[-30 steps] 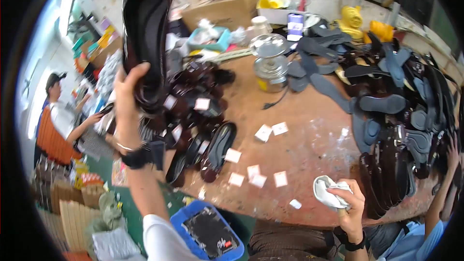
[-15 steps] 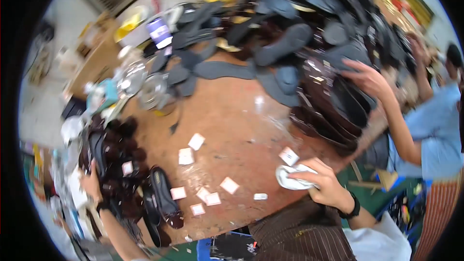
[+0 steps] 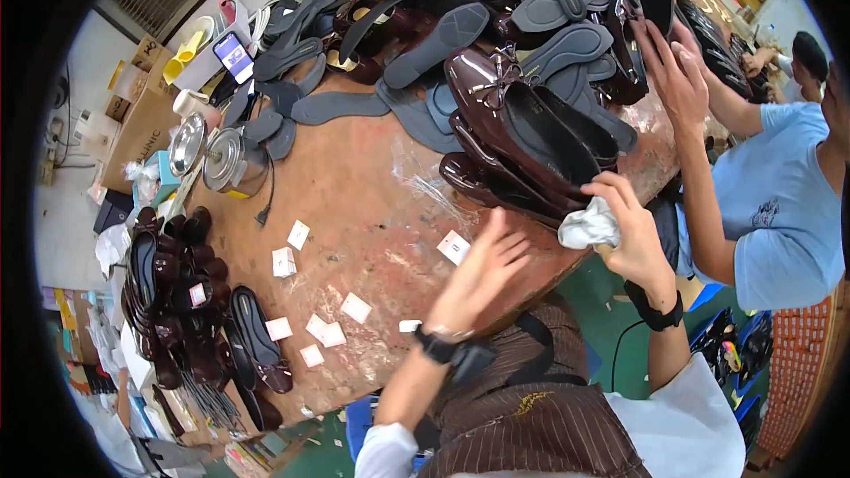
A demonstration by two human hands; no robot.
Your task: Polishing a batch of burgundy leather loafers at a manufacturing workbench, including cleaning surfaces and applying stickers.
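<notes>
My right hand point(image 3: 639, 243) grips a crumpled white cloth point(image 3: 588, 226). Its fingertips reach the heel end of a glossy dark-brown shoe point(image 3: 521, 137) on a small stack at the table's right edge; whether they pinch the shoe I cannot tell. Over the table's front edge, my left hand point(image 3: 482, 273) is open and empty, fingers stretched toward the stack's lower shoes. A small white card point(image 3: 453, 247) lies just beyond it. Several more white cards point(image 3: 357, 307) are scattered on the brown table point(image 3: 354, 186).
Grey insoles point(image 3: 438, 44) and shoes heap along the far side. A co-worker's hands point(image 3: 677, 75) are there at the right. More brown shoes point(image 3: 168, 301) stack at the left, beside a single shoe point(image 3: 257, 336). A metal pot point(image 3: 235, 162) and a phone point(image 3: 234, 57) stand at back left.
My left hand has left the shoe stack at the left and crossed to the right. My right hand, still with the cloth, has moved up to the right-hand shoes. The view has shifted.
</notes>
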